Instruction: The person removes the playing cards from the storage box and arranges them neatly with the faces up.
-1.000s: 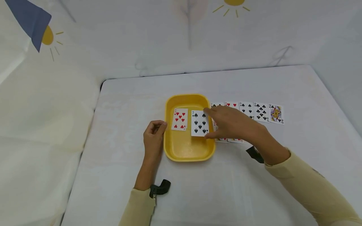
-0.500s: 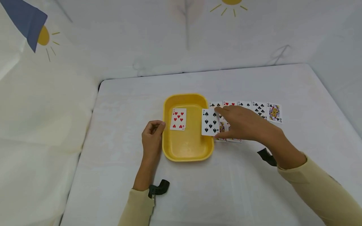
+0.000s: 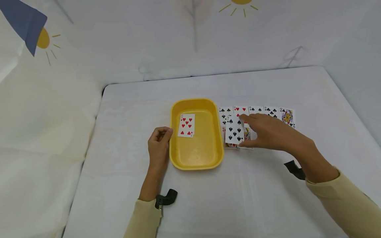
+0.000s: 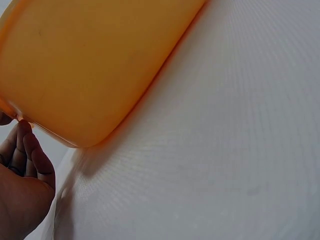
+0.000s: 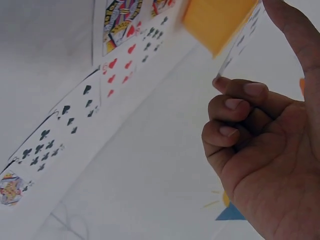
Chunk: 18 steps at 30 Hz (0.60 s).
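Observation:
My right hand (image 3: pixel 269 132) pinches a seven of spades card (image 3: pixel 234 130) by its edges between thumb and finger, over other cards just right of a yellow tray (image 3: pixel 196 157). In the right wrist view this card (image 5: pixel 240 42) appears nearly edge-on, with the other fingers of the hand (image 5: pixel 270 155) curled. A seven of hearts (image 3: pixel 186 125) lies face up in the left part of the tray. My left hand (image 3: pixel 159 145) holds the tray's left rim. The left wrist view has its fingertips pinching the rim of the tray (image 4: pixel 100 65).
Face-up cards run in a row right of the tray, from a seven of clubs (image 3: pixel 222 110) to a queen of clubs (image 3: pixel 287 116). Face cards (image 3: pixel 231 145) lie below the row, partly covered by the held card. White table (image 3: pixel 134 109) surrounds the tray.
My right hand has carried the seven of spades rightward, out from over the tray to above the cards beside it. My left hand stays at the tray's rim.

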### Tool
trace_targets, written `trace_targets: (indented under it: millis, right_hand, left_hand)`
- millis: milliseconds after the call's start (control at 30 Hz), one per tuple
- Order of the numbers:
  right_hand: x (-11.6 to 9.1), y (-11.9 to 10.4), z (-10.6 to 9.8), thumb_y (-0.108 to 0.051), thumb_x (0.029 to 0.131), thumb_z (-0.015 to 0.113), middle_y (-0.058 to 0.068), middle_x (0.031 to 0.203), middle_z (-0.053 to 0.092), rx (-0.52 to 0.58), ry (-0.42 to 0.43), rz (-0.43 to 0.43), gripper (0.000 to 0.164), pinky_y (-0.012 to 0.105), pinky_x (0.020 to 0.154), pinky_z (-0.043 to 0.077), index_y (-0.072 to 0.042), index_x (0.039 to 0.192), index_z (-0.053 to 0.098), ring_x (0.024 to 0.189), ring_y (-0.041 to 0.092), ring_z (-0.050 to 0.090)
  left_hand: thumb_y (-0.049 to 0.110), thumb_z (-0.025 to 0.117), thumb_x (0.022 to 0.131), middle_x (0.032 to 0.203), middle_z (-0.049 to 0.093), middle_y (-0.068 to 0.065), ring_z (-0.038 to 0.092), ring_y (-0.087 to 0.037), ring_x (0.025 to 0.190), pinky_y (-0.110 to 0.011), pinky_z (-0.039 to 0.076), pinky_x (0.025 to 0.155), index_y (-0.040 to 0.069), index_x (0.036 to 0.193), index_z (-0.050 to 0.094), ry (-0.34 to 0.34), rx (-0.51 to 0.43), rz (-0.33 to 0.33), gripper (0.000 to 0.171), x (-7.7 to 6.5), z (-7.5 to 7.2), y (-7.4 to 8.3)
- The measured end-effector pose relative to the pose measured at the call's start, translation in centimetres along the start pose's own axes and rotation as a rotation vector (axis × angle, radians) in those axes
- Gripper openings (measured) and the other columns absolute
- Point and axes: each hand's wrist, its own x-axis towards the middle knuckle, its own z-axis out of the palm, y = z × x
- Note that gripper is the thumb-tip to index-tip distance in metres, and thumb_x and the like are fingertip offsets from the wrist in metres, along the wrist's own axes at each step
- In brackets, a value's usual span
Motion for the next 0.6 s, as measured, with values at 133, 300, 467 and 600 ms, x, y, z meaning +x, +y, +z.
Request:
trace_targets:
  millis: [133, 300, 467, 600]
  right_hand:
    - [-0.5, 0.9, 0.5, -0.052, 0.076, 0.083, 0.016, 0.127, 0.063, -0.019, 0.002, 0.026, 0.092, 0.051, 0.093, 0.049, -0.001, 0.145, 0.048, 0.108, 0.03, 0.059]
    - [-1.0, 1.7, 1.0, -0.052, 0.076, 0.083, 0.014, 0.119, 0.066, -0.019, -0.021, 0.062, 0.091, 0.05, 0.086, 0.052, -0.002, 0.143, 0.048, 0.1, 0.027, 0.062]
    - [-1.6, 2.6, 1.5, -0.051, 0.078, 0.082, 0.014, 0.119, 0.066, -0.012, -0.033, 0.076, 0.089, 0.051, 0.087, 0.051, -0.001, 0.143, 0.048, 0.102, 0.028, 0.062]
    - [-1.9, 3.4, 1.8, -0.05, 0.077, 0.083, 0.015, 0.122, 0.065, 0.005, -0.044, 0.1, 0.091, 0.051, 0.086, 0.052, 0.001, 0.143, 0.048, 0.1, 0.027, 0.063]
  left_hand:
    - [0.018, 0.066, 0.097, 0.101, 0.06, -0.007, 0.055, -0.018, 0.09, -0.021, 0.049, 0.08, 0.0, 0.109, 0.064, -0.001, 0.001, -0.006, 0.021, 0.0, -0.1, 0.1]
    - [0.019, 0.067, 0.097, 0.104, 0.06, -0.007, 0.055, -0.018, 0.092, -0.022, 0.049, 0.082, 0.002, 0.11, 0.064, 0.004, -0.005, -0.028, 0.021, 0.9, -0.3, -1.2]
    - [0.023, 0.067, 0.097, 0.107, 0.06, -0.006, 0.056, -0.018, 0.094, -0.023, 0.05, 0.085, 0.005, 0.111, 0.064, 0.01, -0.01, -0.04, 0.023, 1.6, -0.7, -2.5]
    - [0.026, 0.07, 0.095, 0.106, 0.06, -0.007, 0.056, -0.019, 0.094, -0.024, 0.05, 0.084, 0.006, 0.11, 0.065, 0.012, -0.024, -0.017, 0.025, 1.7, -0.7, -2.8]
